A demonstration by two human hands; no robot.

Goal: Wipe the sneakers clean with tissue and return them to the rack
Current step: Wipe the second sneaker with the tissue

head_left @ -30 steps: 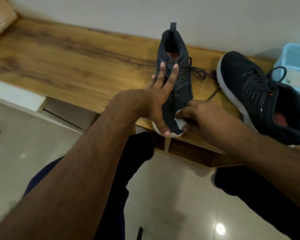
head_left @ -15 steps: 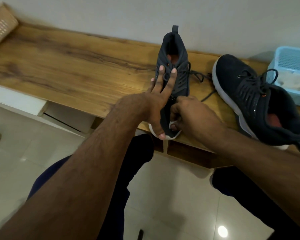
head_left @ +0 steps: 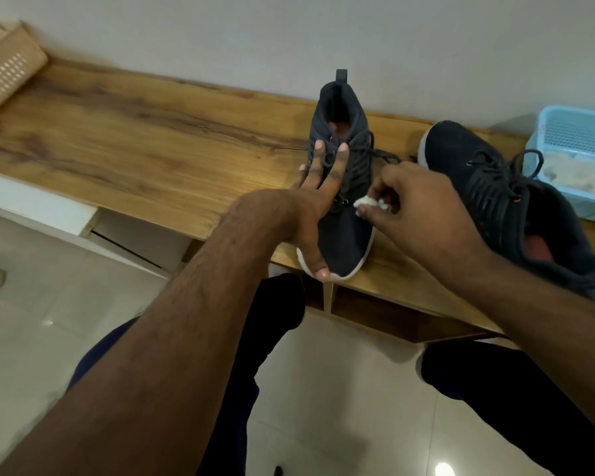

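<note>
Here, 2 dark sneakers sit on the wooden rack top (head_left: 145, 146), which runs along a pale wall. The near sneaker (head_left: 349, 235) stands upright with its white-edged toe at the front edge of the top, pointing toward the person, and its heel loop against the wall. The left hand (head_left: 310, 207) lies flat on it: straight fingers reach up along the laces, and the thumb presses down beside the toe on the white sole rim. The right hand (head_left: 416, 214) has its fingers curled and pinches a small wad of white tissue (head_left: 474, 203) between thumb and fingertips. The wad is at the right side of the lace area of that same sneaker (whether it actually touches the fabric I cannot tell).

The second sneaker (head_left: 488, 187) lies just to the right, turned the other way, toe toward the wall and opening toward the person, partly behind the right forearm; its loose lace loops upward. Beyond it, at the right edge, is a light-blue plastic basket (head_left: 577, 132) with white crumpled stuff inside. A tan woven basket (head_left: 4, 73) sits at the far left end of the top. Below the top are open wooden compartments, and the person's dark-trousered legs stand on a glossy tiled floor (head_left: 42, 324).
</note>
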